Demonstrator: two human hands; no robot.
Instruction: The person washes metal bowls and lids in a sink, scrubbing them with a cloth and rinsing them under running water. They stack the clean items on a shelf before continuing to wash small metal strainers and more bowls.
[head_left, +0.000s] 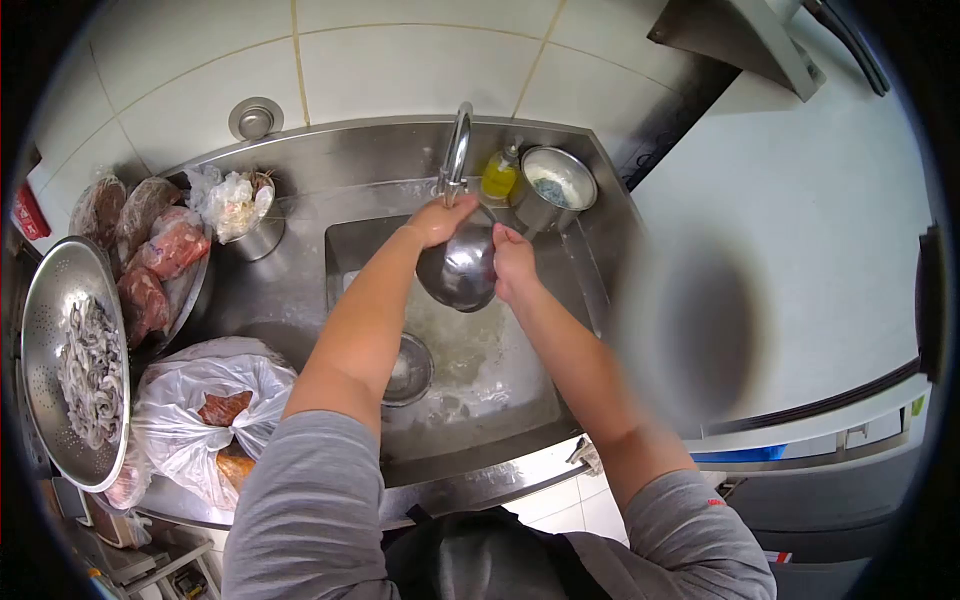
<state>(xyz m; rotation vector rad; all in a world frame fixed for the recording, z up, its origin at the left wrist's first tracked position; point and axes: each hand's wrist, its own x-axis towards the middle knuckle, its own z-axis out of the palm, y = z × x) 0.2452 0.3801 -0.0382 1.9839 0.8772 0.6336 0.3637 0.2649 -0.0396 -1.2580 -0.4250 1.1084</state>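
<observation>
A round metal bowl is tilted over the sink, its shiny underside facing me. My right hand grips the bowl's right side, with the thumb up at the rim. At its upper left, my left hand is closed on the rim, just under the faucet; the bowl hides part of its fingers. Below the bowl, a small metal bowl rests in the sink basin, partly covered by my left forearm. Cloudy water or suds lie on the basin floor.
At the back right stand a yellow soap bottle and a metal pot. A colander of grey seafood pieces, frozen meat, a metal container with plastic bags and a tied plastic bag crowd the left. A white surface lies right.
</observation>
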